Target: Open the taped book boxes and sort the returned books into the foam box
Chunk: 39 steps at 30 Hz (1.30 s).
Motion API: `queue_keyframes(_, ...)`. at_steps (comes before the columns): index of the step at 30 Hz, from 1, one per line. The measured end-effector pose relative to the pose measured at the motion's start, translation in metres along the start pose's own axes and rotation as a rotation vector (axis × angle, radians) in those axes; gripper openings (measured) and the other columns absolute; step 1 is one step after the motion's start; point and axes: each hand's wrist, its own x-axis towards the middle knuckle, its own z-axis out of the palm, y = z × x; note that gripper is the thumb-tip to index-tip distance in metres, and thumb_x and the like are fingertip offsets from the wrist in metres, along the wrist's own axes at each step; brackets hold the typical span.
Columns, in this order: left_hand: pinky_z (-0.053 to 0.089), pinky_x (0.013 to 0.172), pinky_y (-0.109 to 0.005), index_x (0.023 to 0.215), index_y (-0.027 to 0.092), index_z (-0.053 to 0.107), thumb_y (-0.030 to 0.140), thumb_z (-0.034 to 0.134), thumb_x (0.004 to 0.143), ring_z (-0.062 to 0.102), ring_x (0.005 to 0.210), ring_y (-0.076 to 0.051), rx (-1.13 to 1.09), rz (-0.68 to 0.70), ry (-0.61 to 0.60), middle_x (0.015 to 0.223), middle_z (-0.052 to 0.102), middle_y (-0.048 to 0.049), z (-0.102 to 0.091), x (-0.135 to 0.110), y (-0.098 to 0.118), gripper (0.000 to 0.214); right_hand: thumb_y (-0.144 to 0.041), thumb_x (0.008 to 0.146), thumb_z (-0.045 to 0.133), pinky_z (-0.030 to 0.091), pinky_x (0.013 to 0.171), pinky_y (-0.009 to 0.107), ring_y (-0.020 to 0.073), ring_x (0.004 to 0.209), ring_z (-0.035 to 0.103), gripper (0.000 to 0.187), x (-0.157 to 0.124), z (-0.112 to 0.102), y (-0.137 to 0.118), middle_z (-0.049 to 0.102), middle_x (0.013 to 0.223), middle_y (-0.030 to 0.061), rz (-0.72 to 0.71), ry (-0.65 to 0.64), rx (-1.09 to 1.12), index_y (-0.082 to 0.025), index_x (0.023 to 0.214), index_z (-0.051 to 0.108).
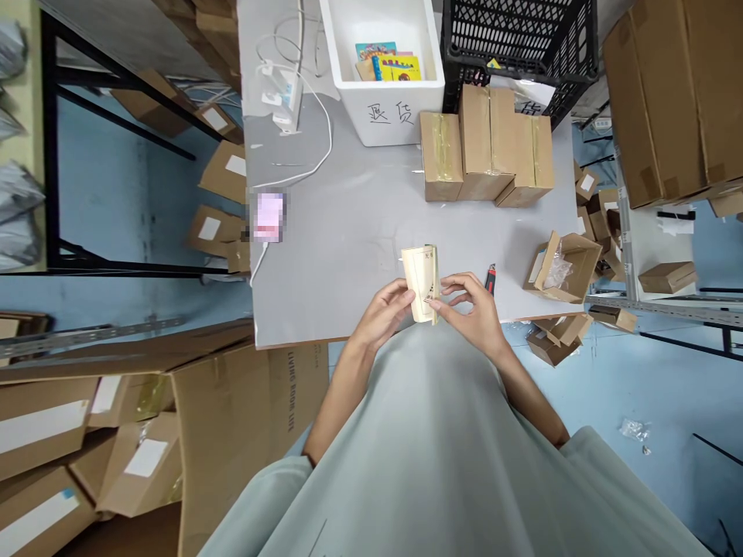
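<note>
A small cream-coloured booklet (420,278) with dark print is held upright over the near edge of the table, its pages slightly parted. My left hand (384,311) grips its left side between thumb and fingers. On the other side, my right hand (471,308) pinches the lower right edge, thumb on the face of the booklet. A red and black box cutter (491,278) lies on the table just right of my right hand.
At the back stand a white bin (400,116) with booklets inside, a black crate (516,39) and three closed cartons (488,147). An open carton (574,267) sits at the right edge. A phone (268,216) and a power strip (287,100) lie left. A large carton (249,410) holds boxes lower left.
</note>
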Motion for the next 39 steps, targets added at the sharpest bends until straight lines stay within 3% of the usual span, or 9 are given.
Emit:
queue_keyframes(6, 0.062, 0.089, -0.038, 0.095, 0.022, 0.079, 0.055, 0.098, 0.077, 0.079, 0.103, -0.028, 0.024, 0.019, 0.104, 0.105, 0.084, -0.0073, -0.011, 0.001, 0.007, 0.043, -0.062, 0.093, 0.079, 0.063, 0.081, 0.035, 0.0208, 0.092, 0.074, 0.042, 0.010, -0.015, 0.022, 0.079, 0.109, 0.0072, 0.134, 0.049, 0.147, -0.025, 0.112, 0.073)
queue_keyframes(11, 0.063, 0.089, -0.039, 0.094, 0.021, 0.078, 0.054, 0.097, 0.078, 0.080, 0.103, -0.029, 0.030, -0.011, 0.094, 0.102, 0.084, -0.0079, -0.013, 0.001, 0.011, 0.041, -0.067, 0.091, 0.079, 0.063, 0.085, 0.037, 0.0231, 0.094, 0.075, 0.047, 0.013, -0.016, 0.035, 0.079, 0.100, 0.0065, 0.166, 0.071, 0.223, -0.024, 0.109, 0.072)
queue_keyframes(26, 0.061, 0.078, -0.034, 0.089, 0.022, 0.079, 0.045, 0.094, 0.078, 0.075, 0.080, -0.021, 0.030, -0.039, 0.118, 0.084, 0.080, -0.0028, -0.008, 0.006, 0.017, 0.029, -0.074, 0.095, 0.071, 0.061, 0.076, 0.034, 0.0216, 0.088, 0.072, 0.052, 0.017, -0.019, 0.036, 0.076, 0.098, 0.0060, 0.173, 0.050, 0.248, -0.024, 0.107, 0.073)
queue_keyframes(29, 0.061, 0.080, -0.034, 0.089, 0.022, 0.080, 0.045, 0.095, 0.077, 0.075, 0.082, -0.021, 0.020, -0.035, 0.120, 0.085, 0.080, -0.0028, -0.009, 0.006, 0.016, 0.030, -0.072, 0.090, 0.078, 0.060, 0.076, 0.032, 0.0205, 0.087, 0.072, 0.052, 0.017, -0.018, 0.038, 0.076, 0.102, 0.0059, 0.168, 0.051, 0.245, -0.024, 0.109, 0.073)
queue_keyframes(35, 0.063, 0.086, -0.038, 0.092, 0.022, 0.080, 0.045, 0.094, 0.079, 0.079, 0.094, -0.026, 0.028, -0.040, 0.122, 0.092, 0.082, -0.0049, -0.010, 0.006, 0.015, 0.030, -0.072, 0.097, 0.069, 0.060, 0.078, 0.033, 0.0218, 0.091, 0.073, 0.050, 0.018, -0.017, 0.039, 0.077, 0.100, 0.0062, 0.151, 0.036, 0.239, -0.024, 0.109, 0.073)
queue_keyframes(39, 0.063, 0.087, -0.038, 0.092, 0.022, 0.081, 0.048, 0.095, 0.078, 0.079, 0.097, -0.027, 0.031, -0.042, 0.138, 0.092, 0.083, -0.0055, -0.010, 0.006, 0.014, 0.033, -0.074, 0.093, 0.074, 0.057, 0.072, 0.031, 0.0194, 0.084, 0.069, 0.052, 0.017, -0.016, 0.037, 0.074, 0.097, 0.0044, 0.167, 0.044, 0.240, -0.024, 0.108, 0.073)
